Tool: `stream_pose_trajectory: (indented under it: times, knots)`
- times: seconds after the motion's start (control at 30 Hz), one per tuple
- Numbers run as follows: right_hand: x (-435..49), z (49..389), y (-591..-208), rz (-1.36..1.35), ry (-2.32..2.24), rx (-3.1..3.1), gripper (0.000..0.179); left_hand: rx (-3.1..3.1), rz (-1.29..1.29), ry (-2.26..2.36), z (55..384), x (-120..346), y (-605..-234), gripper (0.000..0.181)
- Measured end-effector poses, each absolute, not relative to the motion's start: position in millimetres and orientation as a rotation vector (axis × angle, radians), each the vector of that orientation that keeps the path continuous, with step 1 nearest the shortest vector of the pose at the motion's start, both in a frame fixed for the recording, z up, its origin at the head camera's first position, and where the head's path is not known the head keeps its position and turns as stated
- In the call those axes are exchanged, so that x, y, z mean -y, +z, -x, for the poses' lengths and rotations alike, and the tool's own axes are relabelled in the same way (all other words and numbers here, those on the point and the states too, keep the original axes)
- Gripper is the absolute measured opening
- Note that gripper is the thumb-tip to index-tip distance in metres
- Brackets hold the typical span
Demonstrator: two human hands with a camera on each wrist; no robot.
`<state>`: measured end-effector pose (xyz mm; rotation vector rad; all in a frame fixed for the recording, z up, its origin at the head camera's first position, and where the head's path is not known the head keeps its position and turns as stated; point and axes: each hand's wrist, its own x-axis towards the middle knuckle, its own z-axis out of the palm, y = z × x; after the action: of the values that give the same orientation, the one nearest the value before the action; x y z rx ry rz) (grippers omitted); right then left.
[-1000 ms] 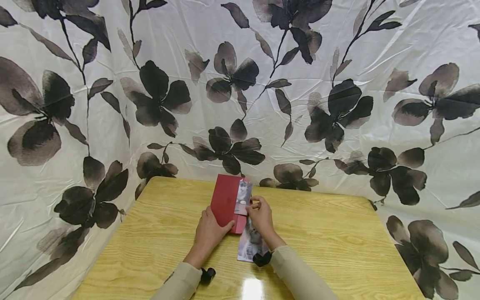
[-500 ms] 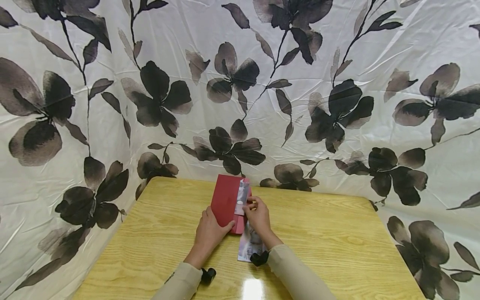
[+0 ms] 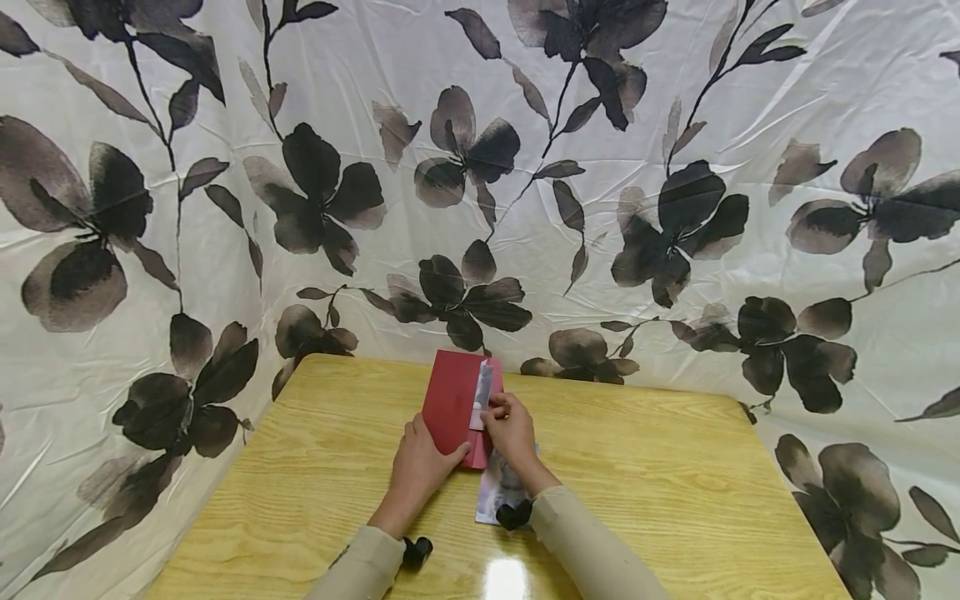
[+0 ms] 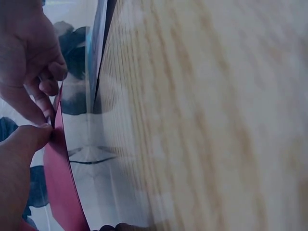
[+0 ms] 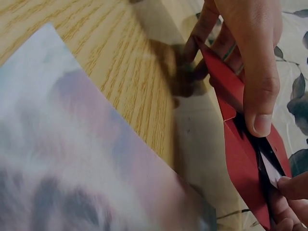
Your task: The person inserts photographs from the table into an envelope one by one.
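A red envelope [image 3: 450, 387] is tilted up over the table, with my left hand [image 3: 422, 462] gripping its lower part, thumb on the near face. From its opening on the right shows a narrow strip of a picture card [image 3: 482, 387]; the rest of the card is hidden inside. My right hand [image 3: 512, 435] pinches at that card's outer edge. In the right wrist view its thumb lies along the dark opening, fingers behind the red flap [image 5: 228, 89], and a pale corner of the card shows beside the left fingertips [image 5: 291, 186].
A second picture [image 3: 491, 500], printed with a grey furry animal, lies on the wooden table [image 3: 637, 483] under my right wrist. Black wrist cameras sit on both sleeves. A floral-patterned cloth [image 3: 585, 275] hangs behind the table's far edge and along its sides.
The card has slid leftward into the envelope, its visible part narrowing to a strip. My right hand has moved left with it. The left hand and envelope have stayed put.
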<state>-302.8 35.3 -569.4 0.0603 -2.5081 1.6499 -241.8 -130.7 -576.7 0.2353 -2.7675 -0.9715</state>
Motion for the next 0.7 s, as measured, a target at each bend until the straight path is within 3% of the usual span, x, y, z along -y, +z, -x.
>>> stream_pose_trajectory:
  times: [0.7]
  knots:
    - [-25.7, 302.5, -568.4, -0.098, 1.461, 2.563, 0.024, 2.753, -0.220, -0.971, 240.0, 130.0, -573.0, 0.101]
